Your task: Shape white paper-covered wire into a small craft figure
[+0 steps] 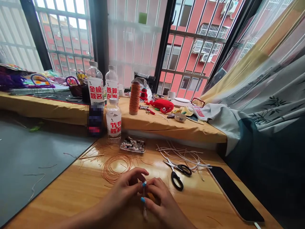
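My left hand [130, 184] pinches the upper end of a thin whitish cord [144, 205] between thumb and fingers. My right hand [158, 197] is curled close beside it, its thumb and fingers closed around the same cord. The cord hangs below the fingers and ends in a pale, thicker tip. A tiny white bit shows at the left fingertips, too small to name. Coiled copper-coloured wire [116, 168] lies left of my hands. To their right rest open scissors [176, 173] with black handles. A clear tray [132, 144] of small beads or buttons stands beyond.
White cords [183, 154] lie behind the scissors, near a dark-screened tablet or phone [234, 192]. A plastic bottle [113, 122] stands by the ledge. On the ledge are a spool of orange cord [134, 98], a red pouch [163, 105] and more bottles. A grey mat [47, 159] covers the left.
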A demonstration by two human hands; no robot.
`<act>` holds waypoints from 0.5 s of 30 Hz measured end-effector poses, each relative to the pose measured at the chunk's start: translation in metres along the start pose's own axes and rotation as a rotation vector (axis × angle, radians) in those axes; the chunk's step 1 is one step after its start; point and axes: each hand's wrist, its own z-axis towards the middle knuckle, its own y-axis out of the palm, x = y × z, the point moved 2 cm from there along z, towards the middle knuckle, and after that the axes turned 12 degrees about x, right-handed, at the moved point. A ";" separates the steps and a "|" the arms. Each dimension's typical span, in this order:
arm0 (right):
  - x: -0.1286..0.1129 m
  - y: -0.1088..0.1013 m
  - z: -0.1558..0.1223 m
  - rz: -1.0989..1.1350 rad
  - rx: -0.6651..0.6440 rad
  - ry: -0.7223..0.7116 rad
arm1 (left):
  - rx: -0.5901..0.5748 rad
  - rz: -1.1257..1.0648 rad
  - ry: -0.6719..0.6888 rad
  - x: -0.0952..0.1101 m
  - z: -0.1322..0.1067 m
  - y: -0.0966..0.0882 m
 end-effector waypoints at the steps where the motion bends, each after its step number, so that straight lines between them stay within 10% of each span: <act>1: 0.001 0.001 0.001 -0.015 -0.012 -0.018 | 0.004 -0.019 -0.017 0.002 -0.001 0.001; 15: 0.012 -0.002 0.000 0.003 -0.036 -0.032 | 0.037 0.322 0.158 0.011 -0.009 0.003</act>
